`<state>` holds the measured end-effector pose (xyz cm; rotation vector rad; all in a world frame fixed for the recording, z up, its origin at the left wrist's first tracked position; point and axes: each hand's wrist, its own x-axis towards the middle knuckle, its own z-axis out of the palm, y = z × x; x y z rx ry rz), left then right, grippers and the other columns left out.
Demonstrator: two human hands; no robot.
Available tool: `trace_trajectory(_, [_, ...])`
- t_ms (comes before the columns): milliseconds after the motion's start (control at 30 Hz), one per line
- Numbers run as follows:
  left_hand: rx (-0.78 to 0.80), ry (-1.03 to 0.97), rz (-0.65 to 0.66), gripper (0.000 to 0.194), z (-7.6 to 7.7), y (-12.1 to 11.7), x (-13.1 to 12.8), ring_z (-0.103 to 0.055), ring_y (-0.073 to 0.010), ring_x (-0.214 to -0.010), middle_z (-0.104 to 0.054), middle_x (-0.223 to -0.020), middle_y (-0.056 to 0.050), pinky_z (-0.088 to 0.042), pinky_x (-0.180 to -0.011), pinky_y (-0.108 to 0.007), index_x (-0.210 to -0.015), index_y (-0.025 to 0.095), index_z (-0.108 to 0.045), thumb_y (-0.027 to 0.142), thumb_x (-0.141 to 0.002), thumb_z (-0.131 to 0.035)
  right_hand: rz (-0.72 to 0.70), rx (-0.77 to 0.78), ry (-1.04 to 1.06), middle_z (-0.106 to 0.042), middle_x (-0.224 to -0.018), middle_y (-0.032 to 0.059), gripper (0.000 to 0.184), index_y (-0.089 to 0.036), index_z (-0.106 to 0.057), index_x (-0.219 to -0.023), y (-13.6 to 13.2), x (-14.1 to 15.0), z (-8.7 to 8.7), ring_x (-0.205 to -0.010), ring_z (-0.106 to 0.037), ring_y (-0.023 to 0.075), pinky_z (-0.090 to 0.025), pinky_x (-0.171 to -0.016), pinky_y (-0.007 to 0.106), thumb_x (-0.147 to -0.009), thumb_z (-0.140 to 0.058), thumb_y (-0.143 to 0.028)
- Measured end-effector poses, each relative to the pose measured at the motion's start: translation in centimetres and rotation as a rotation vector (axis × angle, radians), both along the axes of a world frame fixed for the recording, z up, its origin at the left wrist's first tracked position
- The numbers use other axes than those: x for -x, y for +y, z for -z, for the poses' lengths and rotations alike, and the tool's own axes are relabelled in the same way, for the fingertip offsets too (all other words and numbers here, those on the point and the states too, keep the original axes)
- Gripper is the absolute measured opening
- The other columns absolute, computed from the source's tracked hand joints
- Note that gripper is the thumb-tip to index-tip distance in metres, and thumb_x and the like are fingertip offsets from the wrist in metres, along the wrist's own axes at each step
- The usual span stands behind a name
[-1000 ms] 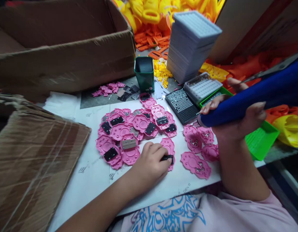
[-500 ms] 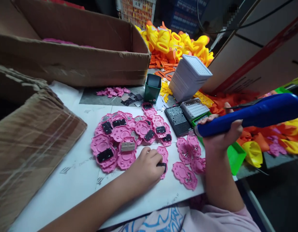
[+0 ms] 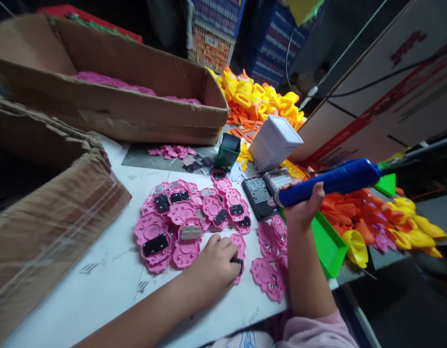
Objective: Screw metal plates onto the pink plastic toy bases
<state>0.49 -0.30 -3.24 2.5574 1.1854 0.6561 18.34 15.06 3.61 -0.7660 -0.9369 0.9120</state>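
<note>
My left hand (image 3: 218,258) rests on the white sheet with curled fingers, pressing on a pink plastic part (image 3: 239,243) that has a small black plate (image 3: 237,261) on it. My right hand (image 3: 304,207) grips a blue electric screwdriver (image 3: 328,182), its tip pointing left over the lower right corner of a black tray of screws (image 3: 258,189). Left of and beyond my left hand lies a pile of pink parts (image 3: 187,211), many bearing black or silver plates. Several pink parts with metal bits, such as one pink piece (image 3: 267,278), lie between my two arms.
A long cardboard box (image 3: 136,113) stands at the back left, another carton (image 3: 56,217) nearer. Behind the work are a dark green cup (image 3: 229,151), a white stack of trays (image 3: 276,142) and yellow toy parts (image 3: 252,94). A green tray (image 3: 328,246) and orange pieces (image 3: 339,212) lie right.
The view has tilted upward. My right hand has brought the screwdriver's tip leftward, over the corner of the screw tray. My left hand stays on the same pink part.
</note>
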Motion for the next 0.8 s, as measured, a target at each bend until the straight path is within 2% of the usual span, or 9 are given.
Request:
trace_trajectory(133, [-0.023, -0.043, -0.023, 0.014, 0.4, -0.2, -0.2, -0.045, -0.0189, -0.080, -0.056, -0.079, -0.003, -0.026, -0.071, -0.035, -0.068, 0.017, -0.058, 0.024, -0.074, -0.069, -0.054, -0.009, -0.012, -0.055, -0.063, -0.0034, 0.050, -0.022, -0.057, -0.098, -0.4, -0.9, -0.7, -0.053, -0.056, 0.0132, -0.051, -0.052, 0.028, -0.070, -0.057, -0.063])
trace_trajectory(333, [-0.164, -0.118, -0.101, 0.022, 0.6, -0.3, -0.6, -0.041, -0.0178, -0.074, -0.051, -0.070, -0.002, -0.023, -0.066, -0.034, -0.061, 0.016, -0.052, 0.018, -0.070, -0.071, -0.108, 0.016, -0.026, -0.056, -0.066, -0.0011, 0.056, -0.022, -0.059, -0.105, 0.1, -0.8, -1.1, -0.058, -0.056, 0.0148, -0.051, -0.056, 0.032, -0.068, -0.060, -0.064])
trace_trajectory(533, [-0.133, -0.157, -0.100, 0.024, 0.7, -0.2, -0.6, -0.042, -0.0169, -0.074, -0.052, -0.073, -0.001, -0.025, -0.066, -0.032, -0.063, 0.017, -0.050, 0.013, -0.063, -0.074, -0.130, -0.022, -0.053, -0.056, -0.067, -0.0008, 0.052, -0.023, -0.056, -0.112, 0.0, -0.4, -0.7, -0.058, -0.057, 0.0156, -0.052, -0.057, 0.032, -0.075, -0.056, -0.060])
trace_trajectory(800, [-0.069, -0.163, -0.056, 0.012, -0.3, -0.2, -0.5, -0.044, -0.0173, -0.075, -0.055, -0.075, -0.003, -0.031, -0.068, -0.034, -0.069, 0.015, -0.055, 0.004, -0.073, -0.058, -0.053, -0.026, -0.040, -0.055, -0.064, -0.0019, 0.051, -0.025, -0.055, -0.109, 0.2, -0.6, -0.2, -0.054, -0.056, 0.0150, -0.050, -0.052, 0.030, -0.074, -0.055, -0.061])
